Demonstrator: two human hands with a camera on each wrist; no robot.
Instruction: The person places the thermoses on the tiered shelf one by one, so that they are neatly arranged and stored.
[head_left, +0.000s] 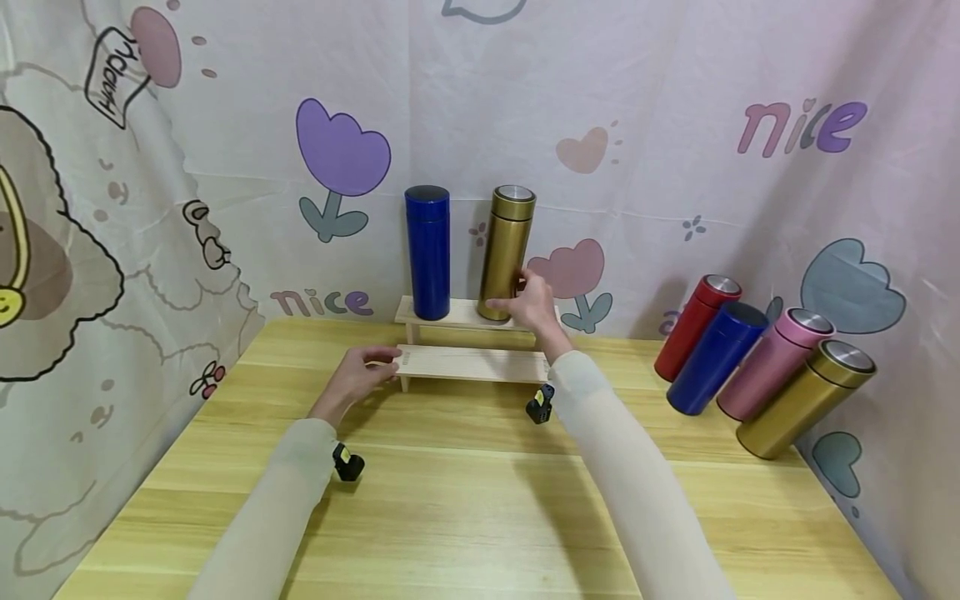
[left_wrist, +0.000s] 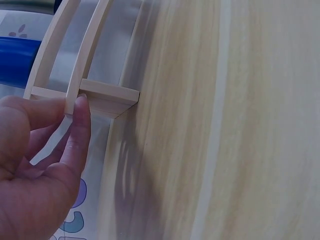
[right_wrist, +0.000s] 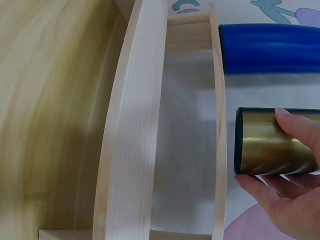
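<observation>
My right hand (head_left: 536, 310) grips a gold thermos bottle (head_left: 508, 246) near its base, thumb on one side and fingers on the other. The bottle leans slightly, and in the right wrist view its dark bottom is right by the upper board of a two-step wooden rack (head_left: 472, 363). A blue thermos bottle (head_left: 428, 258) stands upright on the left part of that upper step. With thumb and fingertips, my left hand (head_left: 356, 382) pinches the left end of the lower board; the left wrist view shows the fingertips (left_wrist: 81, 107) against its edge.
On the right of the wooden table (head_left: 465, 517) several more thermos bottles stand in a row: red (head_left: 696, 329), blue (head_left: 716, 358), pink (head_left: 774, 367) and gold (head_left: 802, 404). A printed curtain (head_left: 637, 100) hangs behind the rack and along both sides.
</observation>
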